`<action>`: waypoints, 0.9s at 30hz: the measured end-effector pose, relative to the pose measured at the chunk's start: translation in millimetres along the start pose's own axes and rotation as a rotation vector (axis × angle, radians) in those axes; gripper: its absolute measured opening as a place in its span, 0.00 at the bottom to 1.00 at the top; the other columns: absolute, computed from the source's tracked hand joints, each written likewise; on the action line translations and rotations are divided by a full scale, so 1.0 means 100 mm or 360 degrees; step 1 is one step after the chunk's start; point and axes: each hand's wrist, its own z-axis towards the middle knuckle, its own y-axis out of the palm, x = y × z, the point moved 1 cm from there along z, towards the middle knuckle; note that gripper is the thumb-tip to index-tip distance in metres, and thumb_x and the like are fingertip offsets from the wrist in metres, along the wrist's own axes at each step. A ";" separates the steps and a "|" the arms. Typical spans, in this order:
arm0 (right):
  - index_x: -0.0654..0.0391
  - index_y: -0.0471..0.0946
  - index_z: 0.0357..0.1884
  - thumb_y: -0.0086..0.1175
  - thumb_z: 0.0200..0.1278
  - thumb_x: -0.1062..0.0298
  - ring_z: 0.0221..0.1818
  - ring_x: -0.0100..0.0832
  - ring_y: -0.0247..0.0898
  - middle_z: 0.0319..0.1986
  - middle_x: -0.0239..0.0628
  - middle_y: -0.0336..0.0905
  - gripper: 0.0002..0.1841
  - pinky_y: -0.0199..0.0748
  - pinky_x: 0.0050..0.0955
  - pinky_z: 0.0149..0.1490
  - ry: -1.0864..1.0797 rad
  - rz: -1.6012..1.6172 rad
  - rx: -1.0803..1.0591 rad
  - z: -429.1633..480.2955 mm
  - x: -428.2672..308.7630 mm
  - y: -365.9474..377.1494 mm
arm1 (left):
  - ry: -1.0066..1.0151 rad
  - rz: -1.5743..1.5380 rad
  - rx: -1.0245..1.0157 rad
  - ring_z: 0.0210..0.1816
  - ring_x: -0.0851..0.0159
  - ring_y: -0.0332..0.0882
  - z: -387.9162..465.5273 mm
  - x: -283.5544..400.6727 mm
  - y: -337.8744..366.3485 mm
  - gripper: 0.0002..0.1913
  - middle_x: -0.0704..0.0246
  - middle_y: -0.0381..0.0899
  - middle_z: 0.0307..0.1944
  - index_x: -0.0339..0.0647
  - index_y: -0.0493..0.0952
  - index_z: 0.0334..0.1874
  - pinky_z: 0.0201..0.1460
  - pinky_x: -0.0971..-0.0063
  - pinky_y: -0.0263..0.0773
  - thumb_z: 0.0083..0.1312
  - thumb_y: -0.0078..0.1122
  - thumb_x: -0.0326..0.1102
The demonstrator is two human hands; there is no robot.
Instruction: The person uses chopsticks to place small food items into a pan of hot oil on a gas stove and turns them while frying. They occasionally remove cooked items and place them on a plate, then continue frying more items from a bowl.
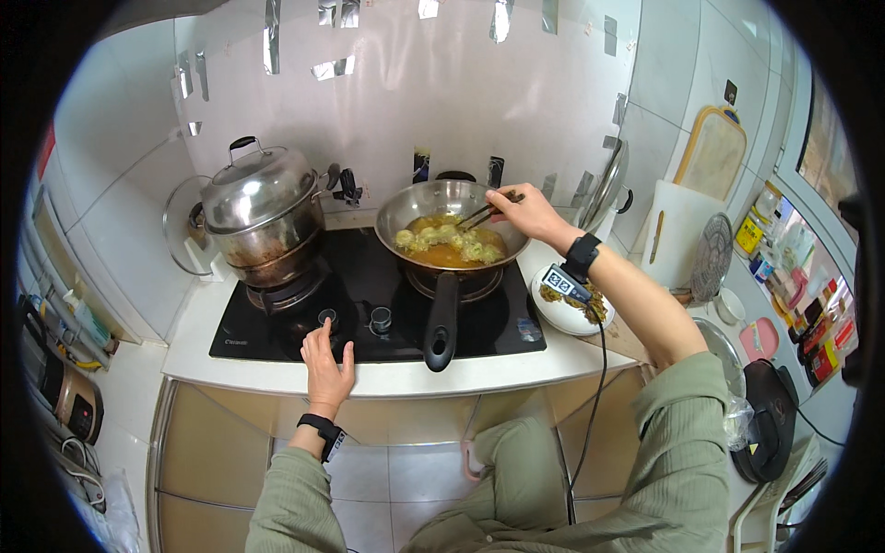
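Observation:
My right hand (522,207) grips a pair of dark chopsticks (477,218), whose tips reach down among battered pieces of food (449,238) frying in yellow oil. The oil (442,258) lies in a stainless steel frying pan (401,207) on the right burner, its black handle (442,325) pointing towards me. With fingers apart and nothing held, my left hand (328,363) rests at the front of the black glass gas hob (290,345). Its index fingertip touches the left control knob (327,318). The right knob (380,320) stands beside it.
A lidded steel steamer pot (266,207) sits on the left burner. Right of the hob, a white plate (556,314) holds fried food beneath my wrist, where a cable (598,401) hangs down. Cutting boards (684,221) and a pan lid (608,186) lean at the right.

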 end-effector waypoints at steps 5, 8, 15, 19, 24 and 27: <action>0.72 0.79 0.43 0.50 0.73 0.59 0.39 0.31 0.81 0.38 0.45 0.81 0.20 0.82 0.24 0.45 0.0007 0.0342 -0.0202 -0.34 -0.41 -0.33 | -0.0003 -0.0032 0.0000 0.55 0.49 0.65 -0.01 0.01 0.00 0.28 0.54 0.67 0.52 0.32 0.64 0.65 0.61 0.59 0.59 0.65 0.57 0.38; 0.71 0.79 0.40 0.51 0.71 0.59 0.32 0.31 0.81 0.33 0.43 0.82 0.20 0.81 0.23 0.41 0.0160 0.0325 -0.0202 -0.45 -0.45 -0.50 | 0.0019 -0.0024 0.0015 0.55 0.50 0.65 -0.01 0.00 0.00 0.28 0.54 0.67 0.52 0.32 0.64 0.65 0.60 0.59 0.59 0.65 0.57 0.38; 0.70 0.80 0.36 0.51 0.70 0.61 0.29 0.30 0.82 0.30 0.41 0.83 0.18 0.78 0.22 0.37 0.0198 0.0189 0.0026 -0.31 -0.11 -0.41 | 0.0002 0.0011 0.0014 0.54 0.50 0.65 -0.01 0.02 0.00 0.28 0.54 0.68 0.52 0.31 0.65 0.65 0.60 0.60 0.59 0.65 0.57 0.38; 0.73 0.79 0.36 0.52 0.70 0.62 0.30 0.30 0.82 0.30 0.44 0.83 0.19 0.79 0.21 0.38 0.0113 0.0453 0.0102 -0.23 -0.19 -0.35 | -0.0008 0.0005 0.0012 0.54 0.50 0.65 -0.01 0.01 0.01 0.28 0.54 0.68 0.52 0.31 0.65 0.64 0.60 0.60 0.60 0.65 0.57 0.38; 0.72 0.79 0.40 0.52 0.69 0.63 0.32 0.30 0.82 0.33 0.42 0.82 0.17 0.79 0.20 0.39 0.0127 0.0775 -0.0014 0.00 -0.42 0.17 | 0.0007 0.0020 0.0012 0.54 0.50 0.65 -0.01 -0.01 0.03 0.28 0.54 0.68 0.52 0.31 0.65 0.64 0.60 0.59 0.60 0.65 0.57 0.38; 0.69 0.79 0.38 0.52 0.67 0.64 0.32 0.29 0.82 0.32 0.39 0.81 0.15 0.77 0.21 0.36 0.0157 0.0910 -0.0116 0.14 -0.44 0.57 | 0.0025 0.0032 0.0020 0.55 0.49 0.65 -0.01 0.00 0.02 0.28 0.54 0.68 0.52 0.31 0.65 0.65 0.60 0.59 0.59 0.65 0.57 0.38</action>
